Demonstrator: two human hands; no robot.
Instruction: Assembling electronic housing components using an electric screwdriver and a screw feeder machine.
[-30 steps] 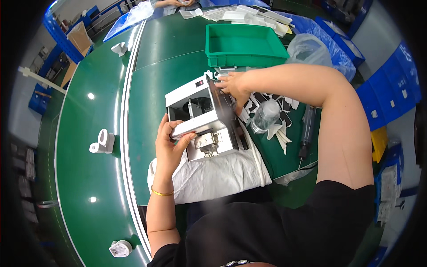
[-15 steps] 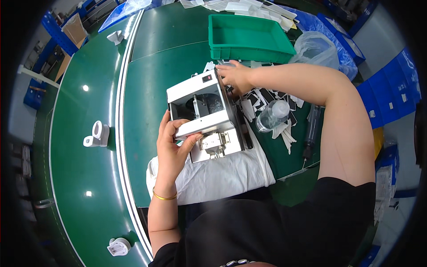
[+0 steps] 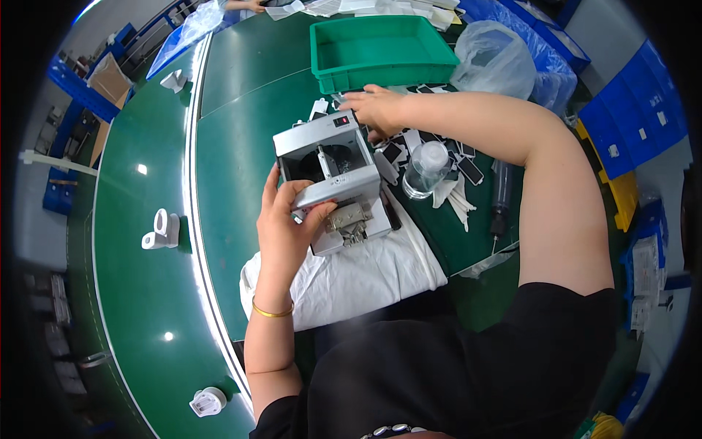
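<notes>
A small boxy silver-grey machine [image 3: 344, 192] stands on a folded white cloth [image 3: 344, 282]. Its open top shows a dark round reel and a metal rod, and a metal bracket [image 3: 349, 225] sits at its near end. My left hand [image 3: 287, 212] grips the machine's near left side, thumb on the front bar and fingers round the edge. At the far right corner, by the rocker switch [image 3: 342, 121], is my right hand [image 3: 376, 113]. Its fingers are stretched out and apart, with nothing visible in them; whether they touch the housing I cannot tell.
Behind stands a green bin [image 3: 384, 55]. Right of the machine are a clear bottle [image 3: 425, 172], scattered black-and-white flat pieces [image 3: 468, 164] and a dark cylindrical tool [image 3: 502, 197]. White fittings [image 3: 162, 229] line the left strip. Another person's hand [image 3: 256, 6] shows at the far edge.
My right hand has slid from the machine's right side toward its far corner, and its fingers have straightened. My left hand keeps its grip. The view has shifted, and another person's hand has appeared.
</notes>
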